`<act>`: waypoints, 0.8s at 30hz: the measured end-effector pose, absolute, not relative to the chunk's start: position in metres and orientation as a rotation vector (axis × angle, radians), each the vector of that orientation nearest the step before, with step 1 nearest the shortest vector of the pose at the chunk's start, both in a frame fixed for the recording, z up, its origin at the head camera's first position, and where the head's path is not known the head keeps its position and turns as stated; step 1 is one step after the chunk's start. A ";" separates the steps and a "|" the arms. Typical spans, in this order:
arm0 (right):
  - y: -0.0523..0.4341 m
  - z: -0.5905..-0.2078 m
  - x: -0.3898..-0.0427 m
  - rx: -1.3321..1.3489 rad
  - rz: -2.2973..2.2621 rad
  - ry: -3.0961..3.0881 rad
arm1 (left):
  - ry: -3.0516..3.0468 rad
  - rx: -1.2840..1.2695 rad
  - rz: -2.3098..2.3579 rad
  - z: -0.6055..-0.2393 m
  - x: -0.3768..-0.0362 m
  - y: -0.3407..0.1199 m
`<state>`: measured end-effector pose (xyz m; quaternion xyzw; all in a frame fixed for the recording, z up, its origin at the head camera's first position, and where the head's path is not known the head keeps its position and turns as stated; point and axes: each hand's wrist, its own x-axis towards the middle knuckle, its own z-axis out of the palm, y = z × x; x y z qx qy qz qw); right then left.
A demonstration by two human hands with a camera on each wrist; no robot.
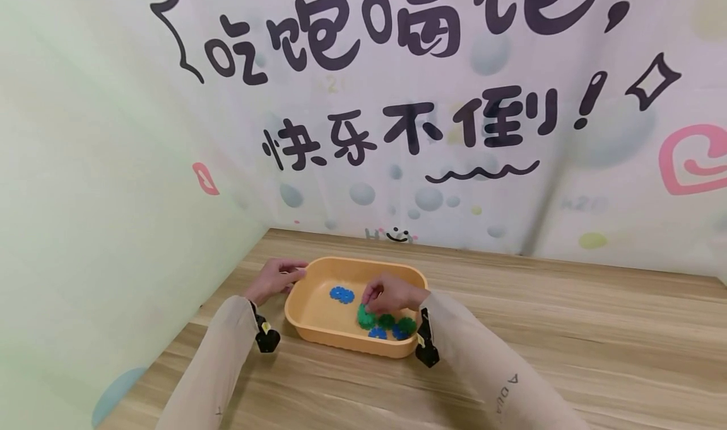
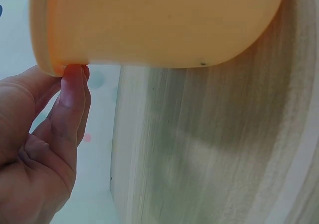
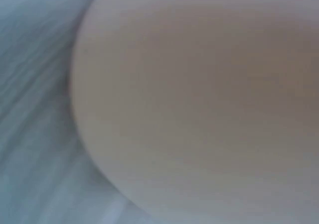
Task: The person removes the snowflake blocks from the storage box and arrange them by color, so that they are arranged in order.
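Observation:
An orange plastic tray (image 1: 318,329) sits on the wooden table (image 1: 568,329). In it lie flower-shaped discs: a blue disc (image 1: 342,294) alone near the middle, and green discs (image 1: 396,322) and blue ones (image 1: 377,334) by the near wall. My left hand (image 1: 292,272) holds the tray's far left corner; in the left wrist view its fingertips (image 2: 74,77) pinch the tray rim (image 2: 50,64). My right hand (image 1: 369,304) reaches into the tray, its curled fingers pinching a green disc (image 1: 365,318). The right wrist view is a blur of the tray wall (image 3: 199,104); no hand shows there.
A printed backdrop (image 1: 397,133) stands along the table's far edge, and a pale wall panel (image 1: 85,228) closes the left side. Bare tabletop stretches to the right of the tray. Small black cameras (image 1: 265,338) hang at both wrists.

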<state>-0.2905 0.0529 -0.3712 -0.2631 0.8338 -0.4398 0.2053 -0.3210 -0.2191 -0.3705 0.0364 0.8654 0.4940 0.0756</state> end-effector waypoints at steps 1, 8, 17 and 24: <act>0.053 -0.368 -0.290 -0.746 -1.243 2.310 | 2.596 0.120 1.479 -0.370 -0.321 -0.219; 0.068 -0.346 -0.288 -0.758 -1.334 2.288 | 2.578 0.112 1.491 -0.370 -0.321 -0.220; 0.128 -0.333 -0.284 -0.689 -1.401 2.333 | 2.589 0.110 1.486 -0.372 -0.319 -0.217; 0.184 -0.346 -0.283 -0.567 -1.514 2.455 | 2.599 0.118 1.488 -0.371 -0.320 -0.219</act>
